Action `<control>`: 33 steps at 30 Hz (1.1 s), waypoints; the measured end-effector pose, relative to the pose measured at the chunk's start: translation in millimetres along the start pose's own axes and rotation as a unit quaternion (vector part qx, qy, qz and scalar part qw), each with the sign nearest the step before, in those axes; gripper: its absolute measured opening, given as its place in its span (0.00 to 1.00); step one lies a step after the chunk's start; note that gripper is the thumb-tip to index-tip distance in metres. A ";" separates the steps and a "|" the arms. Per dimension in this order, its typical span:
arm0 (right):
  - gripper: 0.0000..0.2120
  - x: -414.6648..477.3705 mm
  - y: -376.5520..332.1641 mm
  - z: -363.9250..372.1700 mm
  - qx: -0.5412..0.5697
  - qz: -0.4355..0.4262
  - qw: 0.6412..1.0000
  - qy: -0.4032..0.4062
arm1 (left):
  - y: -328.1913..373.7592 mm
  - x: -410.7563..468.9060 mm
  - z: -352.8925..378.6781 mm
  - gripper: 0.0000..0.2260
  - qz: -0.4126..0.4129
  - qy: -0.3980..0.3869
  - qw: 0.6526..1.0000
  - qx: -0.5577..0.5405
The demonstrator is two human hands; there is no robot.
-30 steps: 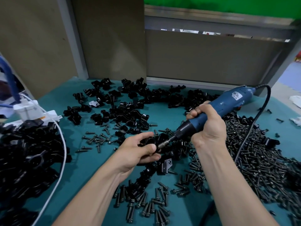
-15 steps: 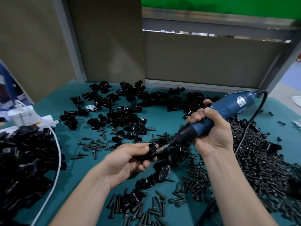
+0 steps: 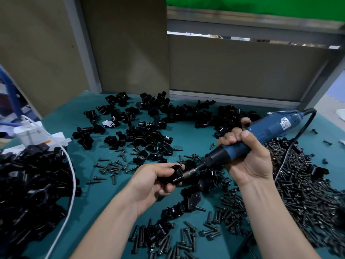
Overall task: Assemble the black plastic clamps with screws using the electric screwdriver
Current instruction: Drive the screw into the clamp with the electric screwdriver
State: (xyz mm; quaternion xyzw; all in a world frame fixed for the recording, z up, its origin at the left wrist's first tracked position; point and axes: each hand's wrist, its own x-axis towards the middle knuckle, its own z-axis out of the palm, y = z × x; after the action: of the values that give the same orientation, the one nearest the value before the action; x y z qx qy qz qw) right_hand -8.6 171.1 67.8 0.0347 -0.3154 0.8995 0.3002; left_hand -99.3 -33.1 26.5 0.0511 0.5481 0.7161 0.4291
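The work is mid-cycle, with one fastening under way. The left hand [image 3: 155,181] holds a black plastic clamp [image 3: 174,175] just above the table [image 3: 190,135], near the middle of its front half, thumb and curled fingers [image 3: 164,168] pinching it tight. The right hand [image 3: 248,159] is wrapped in a full fist round the blue electric screwdriver [image 3: 261,133], whose bit [image 3: 190,172] is pressed against the clamp's side; the screw itself is hidden at the tip, so how deep it sits cannot be told. Much seems left to do: loose clamps [image 3: 149,131] lie scattered across the far middle of the table, and a large heap of screws [image 3: 308,193] covers the right side, with more screws [image 3: 186,236] along the front edge. A dense pile of black parts [image 3: 31,184] at the left edge, crossed by a white cable [image 3: 69,176], may be the finished clamps, though that is only a guess.
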 end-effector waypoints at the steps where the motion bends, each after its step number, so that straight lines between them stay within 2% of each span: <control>1: 0.12 0.6 1.6 -1.1 0.006 0.003 1.000 0.004 | 0.2 -0.4 0.3 0.14 0.002 0.007 1.000 -0.003; 8: 0.12 1.8 10.7 -6.5 0.048 0.023 0.998 0.030 | 3.1 -2.7 -3.7 0.13 0.010 0.048 0.997 0.054; 15: 0.07 2.6 10.0 -7.7 0.084 0.037 0.986 0.139 | 11.2 -7.1 -9.3 0.12 -0.011 0.089 0.990 0.106; 19: 0.06 6.8 -23.9 -13.0 0.105 -0.011 0.979 0.171 | 7.6 -14.9 -14.6 0.14 0.036 0.110 0.987 0.113; 22: 0.06 12.1 -29.6 -9.8 0.072 -0.029 0.979 0.186 | -5.7 -12.7 -2.7 0.16 0.084 0.104 0.979 0.155; 25: 0.09 14.8 -17.0 -1.0 0.030 -0.027 0.977 0.208 | -16.9 -3.6 6.9 0.13 0.140 0.122 0.955 0.232; 27: 0.11 14.3 -7.9 4.1 0.015 -0.020 0.976 0.216 | -20.3 -0.7 8.5 0.11 0.166 0.131 0.948 0.237; 33: 0.11 12.0 1.2 3.0 0.048 -0.005 0.972 0.231 | -26.1 3.1 7.0 0.10 0.174 0.126 0.951 0.222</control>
State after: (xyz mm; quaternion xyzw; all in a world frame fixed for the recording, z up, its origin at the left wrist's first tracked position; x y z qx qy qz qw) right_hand -19.5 174.8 72.5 -0.1578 -0.1937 0.8960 0.3672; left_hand -82.9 -25.0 6.4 0.1490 0.7256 0.6404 0.2027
